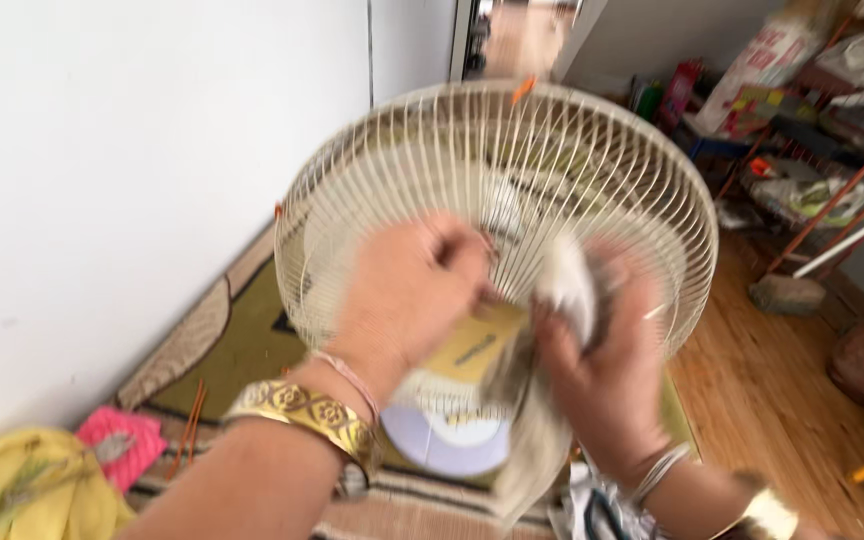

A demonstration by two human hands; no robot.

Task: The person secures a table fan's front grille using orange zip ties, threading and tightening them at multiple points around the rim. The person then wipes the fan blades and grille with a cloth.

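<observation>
A cream wire fan guard [552,150] stands tilted in front of me, filling the middle of the view. My left hand [407,295], with a gold bangle at the wrist, grips the wires near the guard's centre plate [472,345]. My right hand [607,365] is closed on a whitish cloth [564,285] pressed against the wires just right of centre. Both hands are blurred by motion. The fan blades behind the guard are hard to make out.
A white wall [132,160] runs along the left. A patterned green rug [222,345] lies below, with yellow [22,490] and pink [117,440] fabric at the lower left. Wooden floor [772,390], a metal rack and bags clutter the right.
</observation>
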